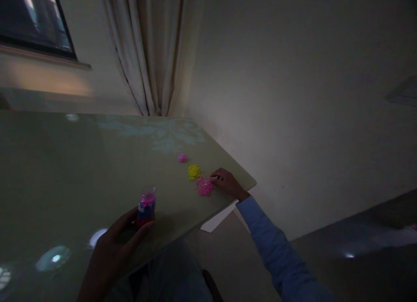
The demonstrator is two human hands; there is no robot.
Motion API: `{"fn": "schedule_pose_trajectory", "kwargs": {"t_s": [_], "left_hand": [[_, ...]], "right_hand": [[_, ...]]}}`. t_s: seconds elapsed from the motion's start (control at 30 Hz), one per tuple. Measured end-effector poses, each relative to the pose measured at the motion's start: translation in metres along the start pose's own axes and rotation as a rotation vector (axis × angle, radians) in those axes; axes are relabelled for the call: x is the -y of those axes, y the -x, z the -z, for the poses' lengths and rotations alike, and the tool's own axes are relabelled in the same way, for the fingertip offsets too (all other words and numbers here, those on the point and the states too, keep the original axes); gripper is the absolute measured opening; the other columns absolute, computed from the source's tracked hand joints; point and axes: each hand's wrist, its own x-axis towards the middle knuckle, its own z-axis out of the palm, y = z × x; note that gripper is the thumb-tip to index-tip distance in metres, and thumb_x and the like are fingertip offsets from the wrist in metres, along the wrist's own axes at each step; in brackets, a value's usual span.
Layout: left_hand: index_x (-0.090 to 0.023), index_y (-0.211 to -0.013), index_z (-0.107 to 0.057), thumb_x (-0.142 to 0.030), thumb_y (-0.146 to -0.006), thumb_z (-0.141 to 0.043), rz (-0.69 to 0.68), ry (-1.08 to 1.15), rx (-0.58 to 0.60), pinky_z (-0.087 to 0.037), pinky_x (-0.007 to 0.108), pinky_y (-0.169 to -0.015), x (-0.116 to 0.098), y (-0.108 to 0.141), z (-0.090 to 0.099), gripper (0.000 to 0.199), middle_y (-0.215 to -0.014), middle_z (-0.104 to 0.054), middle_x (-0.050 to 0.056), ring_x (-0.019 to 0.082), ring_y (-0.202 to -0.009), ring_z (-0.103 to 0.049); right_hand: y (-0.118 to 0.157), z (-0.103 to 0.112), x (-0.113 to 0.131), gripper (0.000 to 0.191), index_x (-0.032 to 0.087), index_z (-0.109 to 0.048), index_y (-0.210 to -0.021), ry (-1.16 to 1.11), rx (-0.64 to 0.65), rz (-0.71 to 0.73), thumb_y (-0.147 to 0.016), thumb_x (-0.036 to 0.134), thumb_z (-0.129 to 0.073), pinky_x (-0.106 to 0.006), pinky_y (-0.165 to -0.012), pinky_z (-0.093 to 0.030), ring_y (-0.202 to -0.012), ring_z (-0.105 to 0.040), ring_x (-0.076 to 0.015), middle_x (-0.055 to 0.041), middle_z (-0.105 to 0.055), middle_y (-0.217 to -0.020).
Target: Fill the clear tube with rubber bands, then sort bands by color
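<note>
My left hand (pixel 120 241) is wrapped round the lower part of a small clear container (pixel 146 206), with pink, blue and red showing in it, upright over the table. At the right edge of a loose pink pile (pixel 204 186) are the bent fingers of my right hand (pixel 224 182); whether they pinch a piece is too small to tell. A yellow pile (pixel 194 172) lies just behind the pink one. Farther back sits a smaller pink clump (pixel 182 157).
The pale green glossy table (pixel 97 172) has its right corner near my right hand and its front edge by my legs. Behind it hang beige curtains (pixel 153 54), beside a window (pixel 35 20). A plain wall (pixel 286 98) rises on the right.
</note>
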Motion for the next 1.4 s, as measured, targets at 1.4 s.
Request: {"fn": "schedule_pose_trajectory", "kwargs": {"t_s": [1.4], "left_hand": [[-0.023, -0.103, -0.073, -0.061, -0.071, -0.07, 0.016, -0.069, 0.045, -0.06, 0.035, -0.077, -0.015, 0.001, 0.006, 0.05, -0.099, -0.077, 0.006, 0.029, -0.091, -0.073]], "right_hand": [[-0.009, -0.011, 0.016, 0.02, 0.014, -0.077, -0.073, 0.085, 0.16, -0.282, -0.078, 0.022, -0.06, -0.025, -0.058, -0.037, -0.067, -0.063, -0.017, -0.0074, -0.074, -0.073]]}}
